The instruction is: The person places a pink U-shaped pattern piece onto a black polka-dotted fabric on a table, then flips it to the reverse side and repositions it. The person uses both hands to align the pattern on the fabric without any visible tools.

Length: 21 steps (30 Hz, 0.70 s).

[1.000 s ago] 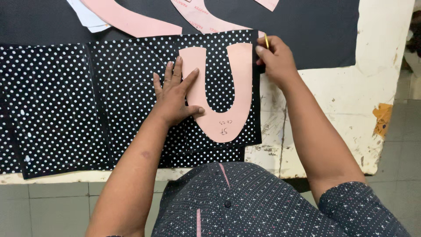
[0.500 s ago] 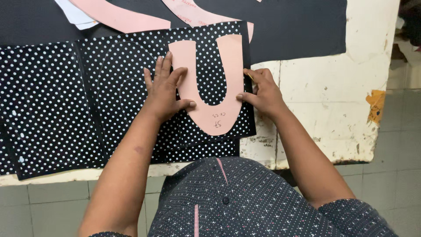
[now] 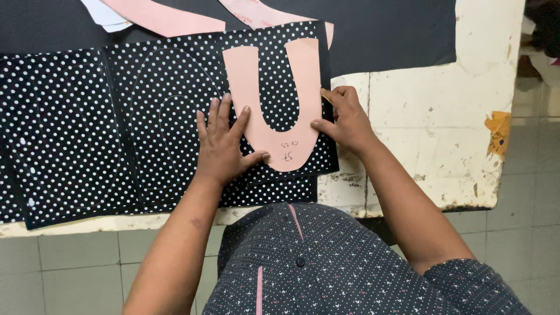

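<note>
Pink U-shaped template (image 3: 256, 116) under both hands

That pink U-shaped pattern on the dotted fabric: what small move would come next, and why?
Probably drawing the yellow marker down along the pink U-shaped pattern's right edge. The left hand presses the pattern flat on the polka-dot fabric, and the right hand holds the marker at that edge.

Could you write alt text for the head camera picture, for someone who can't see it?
Seen from above, a person's left hand presses a pink U-shaped paper pattern flat on black white-dotted fabric, while the right hand holds a thin yellowish marking tool against the pattern's right edge. The fabric lies on a worn white table, with more pink pattern pieces at the top.
</note>
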Tool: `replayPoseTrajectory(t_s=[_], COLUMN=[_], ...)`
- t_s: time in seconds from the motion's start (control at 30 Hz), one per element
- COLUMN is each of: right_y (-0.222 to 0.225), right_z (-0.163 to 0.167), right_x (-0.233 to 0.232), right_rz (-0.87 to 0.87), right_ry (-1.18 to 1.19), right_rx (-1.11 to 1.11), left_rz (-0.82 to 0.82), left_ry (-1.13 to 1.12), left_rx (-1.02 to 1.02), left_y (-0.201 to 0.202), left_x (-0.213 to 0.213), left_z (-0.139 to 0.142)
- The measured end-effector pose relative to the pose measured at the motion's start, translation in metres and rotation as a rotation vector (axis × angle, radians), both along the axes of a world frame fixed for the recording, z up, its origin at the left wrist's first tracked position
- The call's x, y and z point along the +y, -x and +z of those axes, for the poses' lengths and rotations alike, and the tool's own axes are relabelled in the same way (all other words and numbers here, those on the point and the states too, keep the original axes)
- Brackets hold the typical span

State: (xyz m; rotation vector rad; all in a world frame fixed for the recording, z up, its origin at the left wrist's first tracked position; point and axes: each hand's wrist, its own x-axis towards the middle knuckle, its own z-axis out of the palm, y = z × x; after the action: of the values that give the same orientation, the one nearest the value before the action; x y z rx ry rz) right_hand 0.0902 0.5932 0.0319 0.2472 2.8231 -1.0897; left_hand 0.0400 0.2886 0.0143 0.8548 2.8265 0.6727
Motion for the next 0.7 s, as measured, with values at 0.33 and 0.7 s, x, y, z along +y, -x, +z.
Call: replayPoseTrajectory(t_s=[0.33,0.7], right_y=[0.007,0.005], right_z=[0.028,0.02], right_x=[-0.001,0.004], right_rz=[0.017,0.024], right_ry=[0.017,0.016], right_rx=[-0.224,-0.195], left_rz=[-0.029,-0.031], left_ry=[0.031,0.051], left_rx=[-0.123,-0.123], left_y=[0.007,0.007], left_x=[-0.004,-0.001], left_z=[0.003,-0.003])
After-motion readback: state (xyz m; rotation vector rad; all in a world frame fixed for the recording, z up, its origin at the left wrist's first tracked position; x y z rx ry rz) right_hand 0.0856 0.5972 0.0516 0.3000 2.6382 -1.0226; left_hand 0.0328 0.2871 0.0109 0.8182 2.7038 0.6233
